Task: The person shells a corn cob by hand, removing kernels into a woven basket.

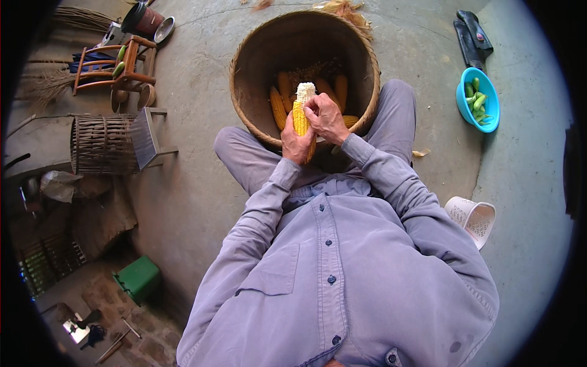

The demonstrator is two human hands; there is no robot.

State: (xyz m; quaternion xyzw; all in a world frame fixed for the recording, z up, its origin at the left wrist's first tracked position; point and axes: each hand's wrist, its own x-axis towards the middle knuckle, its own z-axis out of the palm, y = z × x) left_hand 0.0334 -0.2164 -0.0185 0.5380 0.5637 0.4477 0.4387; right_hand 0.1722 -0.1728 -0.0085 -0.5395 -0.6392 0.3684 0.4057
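An ear of yellow corn (301, 120) points away from me over the near rim of a round woven basket (239, 98). Its far end is a bare white cob (305, 91), while yellow kernels cover the rest. My left hand (297, 143) is wrapped around the lower part of the ear. My right hand (326, 118) presses thumb and fingers against the kernels on its right side, close to the bare stretch. Inside the basket lie several whole ears of corn (278, 109) and a scatter of loose kernels (316, 71).
The basket stands between my knees on a concrete floor (192, 91). To the right are a blue basin (460, 98) of green vegetables, black boots (474, 41) and a white perforated plastic basket (463, 215). On the left are a wooden chair (133, 59), a slatted basket (103, 144) and a green bin (140, 277).
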